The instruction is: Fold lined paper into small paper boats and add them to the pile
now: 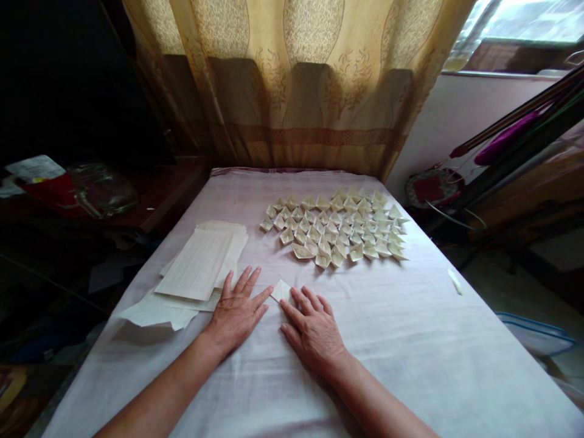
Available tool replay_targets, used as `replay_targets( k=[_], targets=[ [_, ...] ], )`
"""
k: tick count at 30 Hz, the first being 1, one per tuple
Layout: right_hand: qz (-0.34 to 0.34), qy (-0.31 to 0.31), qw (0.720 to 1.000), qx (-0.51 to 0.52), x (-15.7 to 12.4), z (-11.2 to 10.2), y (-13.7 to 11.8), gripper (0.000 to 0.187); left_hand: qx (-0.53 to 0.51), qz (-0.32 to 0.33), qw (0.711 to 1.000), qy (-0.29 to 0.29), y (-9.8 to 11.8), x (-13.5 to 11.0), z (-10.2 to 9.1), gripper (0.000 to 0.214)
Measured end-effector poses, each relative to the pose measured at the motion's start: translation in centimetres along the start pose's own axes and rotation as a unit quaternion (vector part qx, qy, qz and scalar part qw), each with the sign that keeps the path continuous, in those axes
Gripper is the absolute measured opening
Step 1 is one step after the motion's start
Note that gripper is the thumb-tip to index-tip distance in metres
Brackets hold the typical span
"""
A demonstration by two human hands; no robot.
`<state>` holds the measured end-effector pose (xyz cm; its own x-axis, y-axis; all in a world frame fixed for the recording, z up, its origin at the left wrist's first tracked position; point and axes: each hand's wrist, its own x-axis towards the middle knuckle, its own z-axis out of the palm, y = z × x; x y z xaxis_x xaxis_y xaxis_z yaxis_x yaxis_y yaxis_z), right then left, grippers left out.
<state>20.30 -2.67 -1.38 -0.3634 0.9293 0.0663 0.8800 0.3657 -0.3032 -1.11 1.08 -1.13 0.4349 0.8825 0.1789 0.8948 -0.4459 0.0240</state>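
A small folded piece of paper [281,289], diamond-shaped, lies flat on the cloth between my hands. My left hand [238,310] rests spread on the cloth, its index fingertip at the paper's left corner. My right hand [314,325] lies with fingers stretched out, the index finger on the paper's lower right part. Left of my left hand is a stack of lined paper sheets [194,264], some skewed. Beyond the hands, toward the right, several folded paper boats [331,228] stand close together in rows.
A white cloth [401,340] covers the table. A small white scrap [455,282] lies near its right edge. Yellow patterned curtains [296,91] hang behind. To the left, a dark red cabinet [177,188] bears a clear plastic bag [103,188]. A checked bag [433,185] is at the right.
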Motion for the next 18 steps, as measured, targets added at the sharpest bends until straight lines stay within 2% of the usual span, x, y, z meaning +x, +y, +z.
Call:
replay_targets(
  k=[4,9,13,18],
  targets=[
    [0.006,-0.007,1.000,0.003,-0.1,0.0,-0.1,0.045,0.018,0.026,0.999,0.035,-0.1,-0.1,-0.7,0.037],
    [0.007,0.018,1.000,0.003,-0.1,0.2,-0.2,0.043,-0.008,0.040,0.996,0.081,1.4,0.3,-1.4,0.030],
    [-0.007,0.051,0.999,0.007,-0.3,0.3,-0.2,0.044,-0.070,0.087,0.991,0.071,1.9,0.3,-0.5,0.026],
    [-0.031,0.115,0.991,0.063,-0.4,0.4,0.4,0.034,-0.116,0.078,0.988,0.067,1.4,0.8,0.3,0.021]
  ],
)
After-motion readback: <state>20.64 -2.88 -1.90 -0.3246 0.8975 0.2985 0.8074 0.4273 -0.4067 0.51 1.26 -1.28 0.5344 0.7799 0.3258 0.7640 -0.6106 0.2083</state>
